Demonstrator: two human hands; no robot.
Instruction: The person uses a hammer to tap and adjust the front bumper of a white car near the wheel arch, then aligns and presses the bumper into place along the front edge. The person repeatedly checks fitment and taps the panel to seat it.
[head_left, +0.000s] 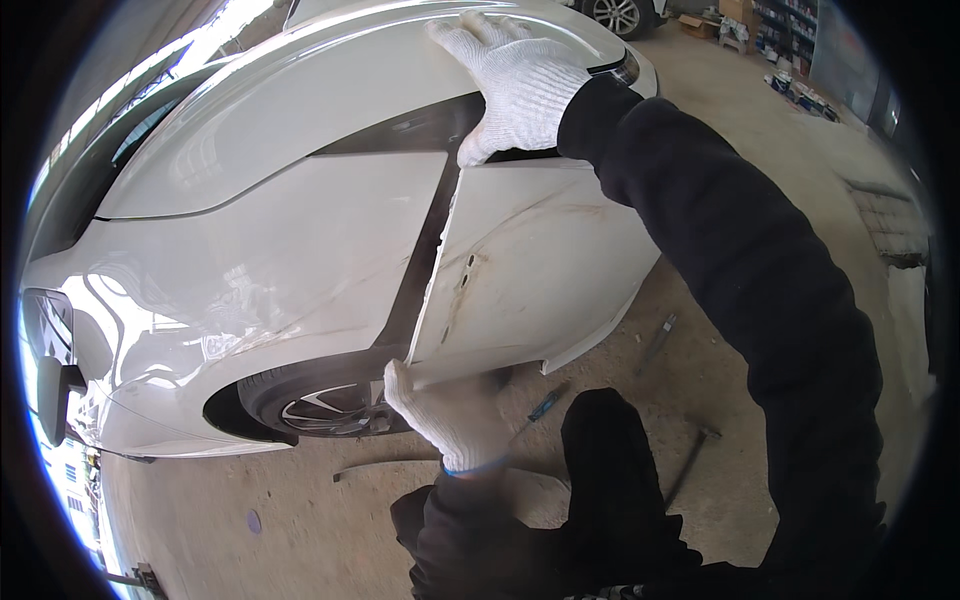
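A white front bumper cover (530, 270), scuffed with brownish scrapes, stands partly away from the white fender (290, 240) of a car, with a dark gap between them. My left hand (450, 415), in a white knit glove, grips the cover's lower edge near the wheel. Its thumb points up along the edge; the other fingers are mostly hidden. Higher up, my right hand (520, 85), gloved alike, lies with fingers spread on the hood (300, 110). The right thumb reaches down to the cover's upper corner, beside the dark headlight opening (410, 130).
A wheel (330, 408) sits in the arch to the left. Near my knees lie a blue-handled screwdriver (545, 402), a hammer (690, 462) and another hand tool (660, 335). A curved strip (390, 466) rests on the floor. Cardboard boxes (700, 25) stand far right.
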